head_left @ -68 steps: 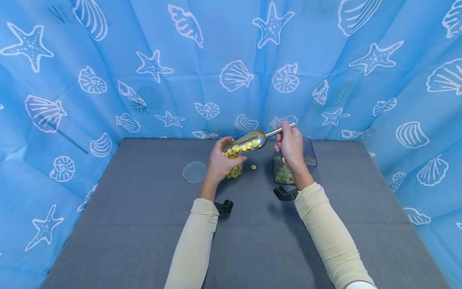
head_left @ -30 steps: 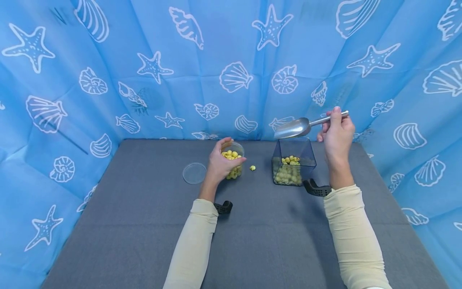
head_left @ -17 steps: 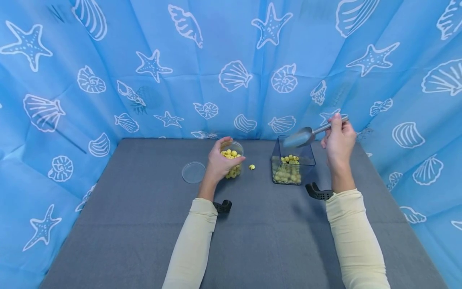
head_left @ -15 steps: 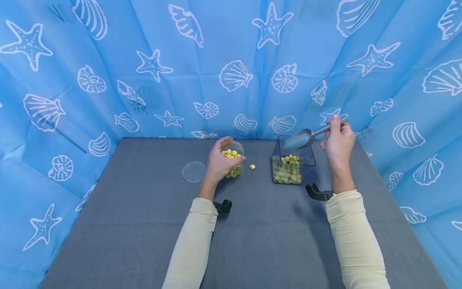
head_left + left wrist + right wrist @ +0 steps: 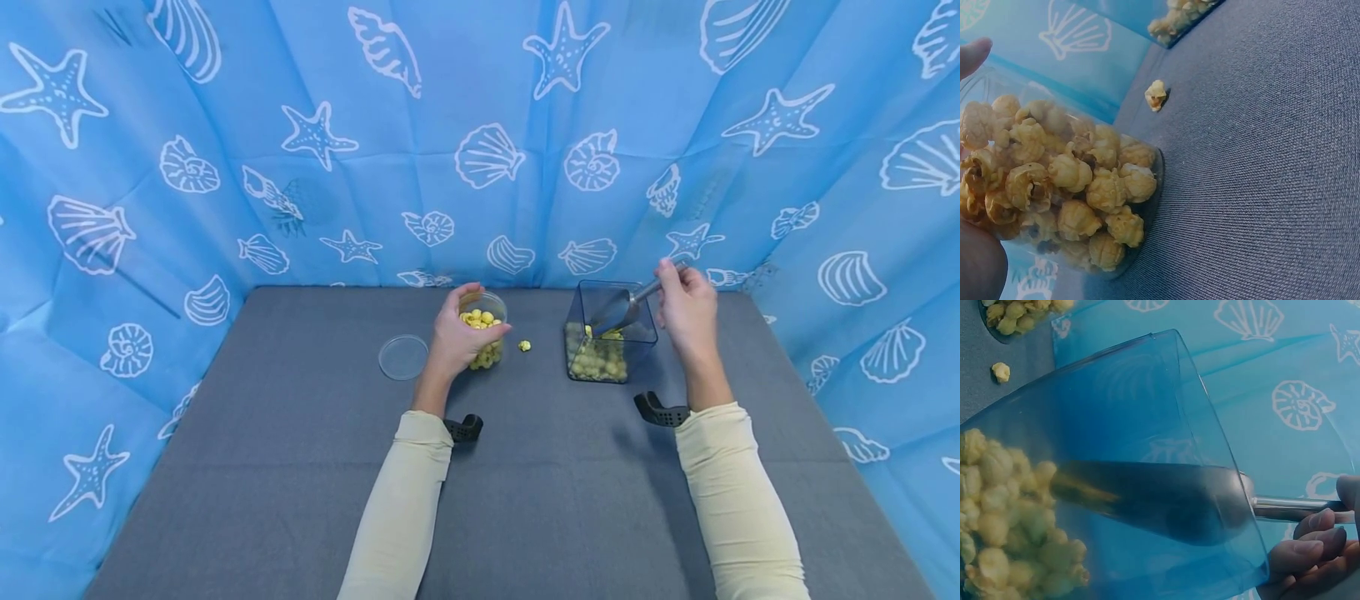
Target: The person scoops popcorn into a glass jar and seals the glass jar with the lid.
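My left hand (image 5: 459,337) grips a round clear jar (image 5: 1072,187) of popcorn (image 5: 1079,219) that stands on the table. At the right, my right hand (image 5: 688,310) holds a metal scoop (image 5: 1166,497) by its handle. The scoop's bowl is down inside a square clear bin (image 5: 573,358), its tip touching the popcorn (image 5: 1010,519) there. One loose popcorn piece (image 5: 524,346) lies between jar and bin. A clear round lid (image 5: 403,357) lies flat, left of the jar.
A grey cloth covers the table (image 5: 525,500). Behind it and at both sides hangs a blue curtain (image 5: 420,200) with white shells and starfish. Each wrist carries a black mount, the left mount (image 5: 465,428) being close to the tabletop.
My right hand moved the scoop from the jar's mouth, where popcorn tipped off it, rightward over the bin and then down inside. The left hand stayed on the jar.
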Tool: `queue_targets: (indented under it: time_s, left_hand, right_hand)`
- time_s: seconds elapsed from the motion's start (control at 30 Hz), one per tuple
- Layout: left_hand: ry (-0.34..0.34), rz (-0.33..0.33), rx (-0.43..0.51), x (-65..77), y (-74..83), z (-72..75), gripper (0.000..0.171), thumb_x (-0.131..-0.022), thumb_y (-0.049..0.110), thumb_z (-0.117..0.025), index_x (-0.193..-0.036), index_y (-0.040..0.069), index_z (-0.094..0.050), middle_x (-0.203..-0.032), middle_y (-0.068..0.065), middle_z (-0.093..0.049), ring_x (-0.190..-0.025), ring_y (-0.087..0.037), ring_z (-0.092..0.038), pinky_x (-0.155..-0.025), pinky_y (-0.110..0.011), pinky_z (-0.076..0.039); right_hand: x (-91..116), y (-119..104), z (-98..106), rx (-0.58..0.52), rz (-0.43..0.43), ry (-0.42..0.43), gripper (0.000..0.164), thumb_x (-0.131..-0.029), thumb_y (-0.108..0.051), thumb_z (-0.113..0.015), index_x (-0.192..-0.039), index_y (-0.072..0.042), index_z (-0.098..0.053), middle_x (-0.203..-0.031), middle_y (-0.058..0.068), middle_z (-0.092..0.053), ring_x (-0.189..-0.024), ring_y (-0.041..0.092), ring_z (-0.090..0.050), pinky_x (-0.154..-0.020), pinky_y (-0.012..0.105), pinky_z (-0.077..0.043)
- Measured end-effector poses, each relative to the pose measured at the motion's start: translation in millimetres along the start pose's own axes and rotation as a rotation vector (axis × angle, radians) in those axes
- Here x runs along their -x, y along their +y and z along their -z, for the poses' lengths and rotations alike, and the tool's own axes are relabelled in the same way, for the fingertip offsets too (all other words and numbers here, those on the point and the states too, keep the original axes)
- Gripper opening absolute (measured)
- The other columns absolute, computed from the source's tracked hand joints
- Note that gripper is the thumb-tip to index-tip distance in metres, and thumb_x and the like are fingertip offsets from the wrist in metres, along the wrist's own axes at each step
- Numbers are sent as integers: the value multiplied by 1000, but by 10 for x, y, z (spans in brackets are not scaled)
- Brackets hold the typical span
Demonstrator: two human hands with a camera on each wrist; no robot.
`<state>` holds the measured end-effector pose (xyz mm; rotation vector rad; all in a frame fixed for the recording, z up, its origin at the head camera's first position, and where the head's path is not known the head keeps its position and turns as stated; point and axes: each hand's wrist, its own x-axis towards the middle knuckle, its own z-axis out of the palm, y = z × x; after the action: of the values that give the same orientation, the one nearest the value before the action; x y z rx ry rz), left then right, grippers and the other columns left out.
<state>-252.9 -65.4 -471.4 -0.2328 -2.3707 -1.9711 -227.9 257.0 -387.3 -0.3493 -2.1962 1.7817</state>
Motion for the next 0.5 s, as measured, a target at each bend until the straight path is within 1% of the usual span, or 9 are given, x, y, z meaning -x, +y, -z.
queue_targets:
  time_s: [0.13, 0.23, 0.3, 0.4, 0.5]
  left_hand:
    - [-1, 6, 5, 0, -8, -1, 85, -75, 39, -91, -147, 23, -47, -148, -3, -54, -143, -36, -46, -114, -54, -41]
    - [-2, 5, 5, -2, -8, -4, 84, -76, 37, -91, -147, 23, -47, -148, -3, -53, -143, -35, -46, -114, -54, -41]
    - [-2, 4, 6, -4, -6, -4, 84, -77, 34, -90, -147, 21, -47, -148, -2, -53, -143, -35, -45, -114, -54, -41]
    - [-3, 5, 11, -6, -4, -3, 84, -78, 30, -90, -148, 18, -46, -148, -3, -53, -143, -35, -45, -114, -55, -40]
    - [-5, 4, 7, -1, 1, 1, 86, -78, 33, -90, -150, 16, -45, -148, -3, -53, -143, -36, -45, -114, -55, -40]
  right_hand:
    - [7, 26, -11, 118, 4, -22, 40, -102, -56, -50, -109, -18, -58, -68, -10, -50, -49, 4, -42, -48, 21, -41]
    - [11, 42, -11, 200, -6, -25, 43, -101, -60, -49, -106, -18, -56, -72, -9, -55, -50, 3, -45, -50, 21, -43]
    - [17, 45, -10, 223, -10, -27, 43, -100, -61, -49, -103, -18, -55, -74, -8, -57, -51, 4, -47, -50, 22, -44]
    - [19, 52, -8, 247, -1, -37, 43, -101, -61, -49, -103, -18, -55, -73, -10, -57, -51, 4, -47, -50, 23, -43]
    - [23, 57, -6, 241, 11, -50, 41, -101, -58, -51, -105, -17, -55, -71, -13, -56, -50, 3, -48, -49, 22, -42]
